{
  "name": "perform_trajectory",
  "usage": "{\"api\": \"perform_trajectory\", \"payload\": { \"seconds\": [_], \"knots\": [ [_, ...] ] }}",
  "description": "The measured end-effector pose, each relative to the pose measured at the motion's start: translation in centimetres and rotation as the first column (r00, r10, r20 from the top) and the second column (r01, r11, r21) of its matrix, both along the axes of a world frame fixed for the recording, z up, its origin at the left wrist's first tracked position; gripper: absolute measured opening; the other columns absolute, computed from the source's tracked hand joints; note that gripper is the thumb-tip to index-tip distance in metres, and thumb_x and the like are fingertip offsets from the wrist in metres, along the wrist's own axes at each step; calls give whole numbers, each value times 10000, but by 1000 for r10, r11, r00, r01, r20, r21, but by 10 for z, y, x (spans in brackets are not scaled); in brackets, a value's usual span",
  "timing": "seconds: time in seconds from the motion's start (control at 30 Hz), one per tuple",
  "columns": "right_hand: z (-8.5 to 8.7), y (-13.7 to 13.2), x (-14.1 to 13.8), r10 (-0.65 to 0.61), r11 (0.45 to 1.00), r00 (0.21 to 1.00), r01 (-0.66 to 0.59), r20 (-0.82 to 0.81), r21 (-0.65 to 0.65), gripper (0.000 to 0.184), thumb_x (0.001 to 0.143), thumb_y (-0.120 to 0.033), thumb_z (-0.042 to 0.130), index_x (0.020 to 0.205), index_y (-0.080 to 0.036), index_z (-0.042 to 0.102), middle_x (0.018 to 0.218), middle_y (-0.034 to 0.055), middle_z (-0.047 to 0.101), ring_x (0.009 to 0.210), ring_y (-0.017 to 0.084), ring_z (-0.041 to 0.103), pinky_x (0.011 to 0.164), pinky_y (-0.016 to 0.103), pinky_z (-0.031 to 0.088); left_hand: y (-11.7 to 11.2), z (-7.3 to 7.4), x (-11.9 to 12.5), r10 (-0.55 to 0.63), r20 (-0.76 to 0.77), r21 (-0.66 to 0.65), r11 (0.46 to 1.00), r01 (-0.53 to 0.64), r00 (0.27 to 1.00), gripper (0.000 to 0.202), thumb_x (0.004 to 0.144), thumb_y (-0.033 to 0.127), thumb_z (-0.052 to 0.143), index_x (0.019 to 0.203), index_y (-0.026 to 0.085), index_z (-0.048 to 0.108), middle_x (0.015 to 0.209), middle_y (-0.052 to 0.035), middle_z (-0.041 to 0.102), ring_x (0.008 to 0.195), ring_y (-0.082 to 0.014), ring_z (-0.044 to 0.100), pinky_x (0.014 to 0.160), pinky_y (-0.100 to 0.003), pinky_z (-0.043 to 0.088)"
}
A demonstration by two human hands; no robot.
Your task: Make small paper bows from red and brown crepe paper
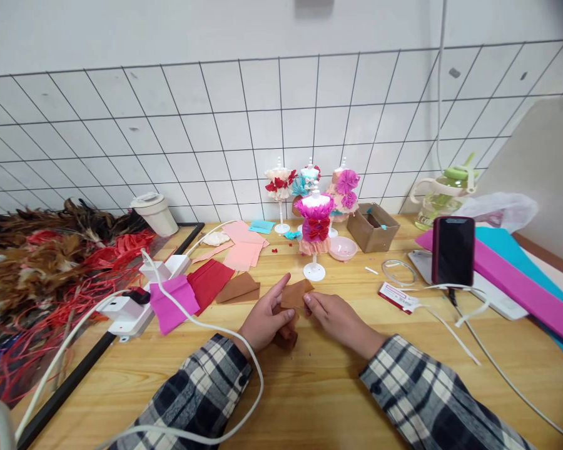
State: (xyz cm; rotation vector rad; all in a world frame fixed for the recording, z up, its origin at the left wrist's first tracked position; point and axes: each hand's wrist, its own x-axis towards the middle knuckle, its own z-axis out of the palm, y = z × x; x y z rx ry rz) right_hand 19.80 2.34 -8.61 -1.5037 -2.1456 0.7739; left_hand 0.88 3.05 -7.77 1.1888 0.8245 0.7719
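My left hand (265, 319) and my right hand (341, 320) meet over the wooden table (338, 387), both pinching a small piece of brown crepe paper (295, 292). More brown paper (286, 337) bunches under my left palm. Just beyond stands a small white mannequin stand wearing a magenta and red paper dress (315, 226). Both sleeves are plaid.
Folded magenta (172, 301), red (211, 280), brown (238, 289) and pink (244, 249) paper sheets lie to the left. A white power strip (141, 299) with cables, feathers (42, 256), more dressed mannequins (309, 184), a cardboard box (373, 226), an upright phone (453, 250) and coloured paper rolls (520, 281) surround them.
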Motion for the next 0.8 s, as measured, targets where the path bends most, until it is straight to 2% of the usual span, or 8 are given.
{"api": "perform_trajectory", "payload": {
  "seconds": [0.13, 0.27, 0.37, 0.47, 0.57, 0.67, 0.8],
  "knots": [
    [-1, -1, -1, 26, 1000, 1000, -26, -16, -13, 514, 968, -487, 180, 814, -206, 582, 785, 34, 654, 735, 158, 582, 690, 265, 393, -2, 5, 3, 45, 28, 25, 999, -46, 999, 956, 712, 259, 703, 1485, 207, 143, 1113, -109, 607, 603, -70, 538, 604, -229, 454],
    [-2, -1, -3, 15, 1000, 1000, -15, -23, 0, 510, 966, -492, 180, 803, -206, 568, 780, 36, 650, 730, 158, 578, 684, 263, 391, -3, 7, 5, 9, 0, 30, 1000, -9, 1000, 955, 714, 247, 695, 1487, 211, 134, 1173, -122, 589, 613, -75, 548, 610, -235, 451],
    [-2, -2, -4, 20, 1000, 1000, -20, -19, 0, 497, 967, -488, 189, 796, -205, 560, 764, 33, 643, 714, 156, 568, 677, 260, 390, -3, 5, 4, -23, 34, 22, 1000, 22, 999, 971, 709, 245, 703, 1487, 228, 122, 1244, -127, 559, 649, -90, 572, 614, -236, 447],
    [-3, -2, -4, 28, 1000, 999, -28, -31, -3, 483, 967, -483, 197, 797, -202, 552, 780, 36, 641, 724, 154, 567, 680, 257, 394, -2, 1, 2, -46, 146, 7, 999, 45, 988, 926, 711, 233, 691, 1480, 225, 175, 1313, -119, 527, 854, -160, 619, 741, -266, 461],
    [-4, -1, -3, 14, 1000, 999, -14, -31, 10, 484, 967, -483, 191, 796, -202, 545, 772, 38, 631, 708, 156, 559, 667, 259, 393, 0, -3, -1, -18, 227, -4, 1000, 19, 974, 851, 742, 218, 638, 1475, 212, 206, 1276, -94, 568, 1090, -216, 568, 930, -306, 403],
    [-3, -1, -1, 4, 1000, 999, -3, -43, 17, 499, 968, -484, 172, 790, -205, 546, 749, 32, 621, 690, 157, 550, 662, 260, 395, 4, -6, -2, -3, 202, 46, 999, -6, 979, 908, 730, 187, 656, 1483, 235, 152, 1220, -87, 603, 1126, -237, 554, 959, -332, 388],
    [-5, 0, 0, -2, 1000, 999, 4, -55, 25, 510, 967, -494, 170, 806, -206, 559, 763, 33, 625, 709, 156, 552, 677, 257, 406, 6, -6, -1, 56, 178, 162, 983, -85, 982, 931, 729, 179, 688, 1482, 260, 147, 1241, -97, 580, 1132, -222, 543, 938, -301, 404]
  ]
}}
